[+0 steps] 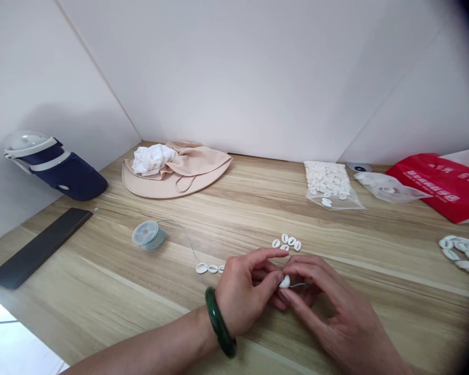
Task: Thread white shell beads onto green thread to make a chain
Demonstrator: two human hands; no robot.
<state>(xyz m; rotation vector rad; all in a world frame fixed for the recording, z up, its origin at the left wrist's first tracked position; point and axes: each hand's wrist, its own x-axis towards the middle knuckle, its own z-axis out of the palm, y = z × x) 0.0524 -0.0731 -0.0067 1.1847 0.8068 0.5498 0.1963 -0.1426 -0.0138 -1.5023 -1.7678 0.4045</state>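
A small white shell (284, 282) is pinched between the fingertips of my left hand (248, 289) and my right hand (330, 304). Thin green cord (298, 285) comes out of the shell toward my right fingers. To the left of my left hand, strung shells (201, 268) lie in a row, joined by cord to a spool (150, 235) of pale blue-green thread. Several loose shells (292, 241) rest just beyond my fingertips. A green bangle circles my left wrist.
A bag of shells (326, 179), a smaller clear bag (389, 186) and a red bag (443, 185) lie at the back right. More shells (463, 252) are at the right edge. A pink hat (195, 169), blue bottle (58, 166) and dark strip (41, 247) are on the left.
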